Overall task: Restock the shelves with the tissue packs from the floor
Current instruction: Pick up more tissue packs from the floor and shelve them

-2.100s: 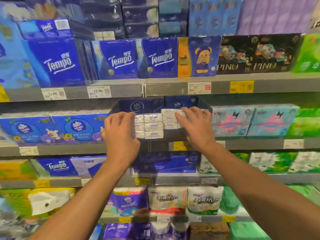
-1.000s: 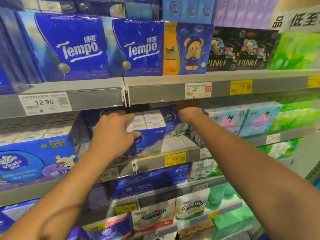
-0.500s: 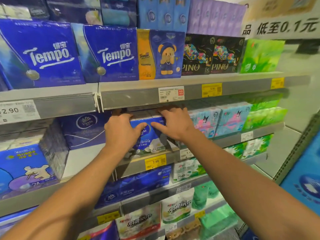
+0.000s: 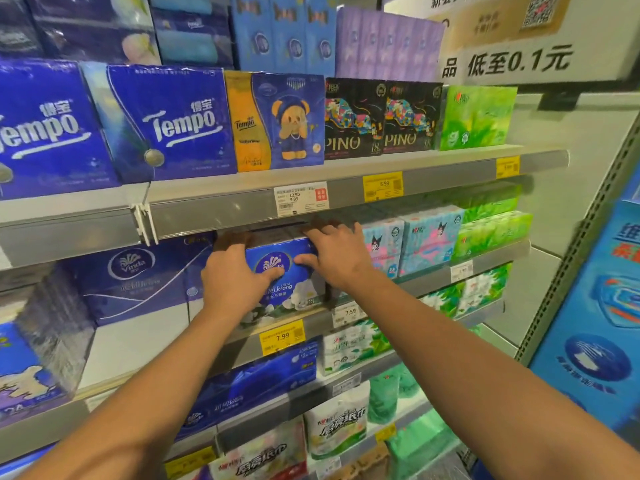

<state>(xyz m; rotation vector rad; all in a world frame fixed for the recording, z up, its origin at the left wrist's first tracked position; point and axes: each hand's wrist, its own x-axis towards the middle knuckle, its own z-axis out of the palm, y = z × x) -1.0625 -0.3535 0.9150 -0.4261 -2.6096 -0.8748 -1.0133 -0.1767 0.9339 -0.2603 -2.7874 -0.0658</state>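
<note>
Both hands are gripping the blue Vinda tissue pack (image 4: 282, 271) on the second shelf (image 4: 304, 317): left hand (image 4: 232, 278) curling over its left edge, right hand (image 4: 337, 258) over its top-right corner. Pack is standing upright, label facing outward; long axis not discernible.

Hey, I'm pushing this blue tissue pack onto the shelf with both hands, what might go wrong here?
The blue Vinda pack sits at the shelf's front lip, so it may tip off if released early. The shelf above hangs low over it, so your right hand may scrape there. The Kuromi packs stand close right; pushing could shove them.
</note>
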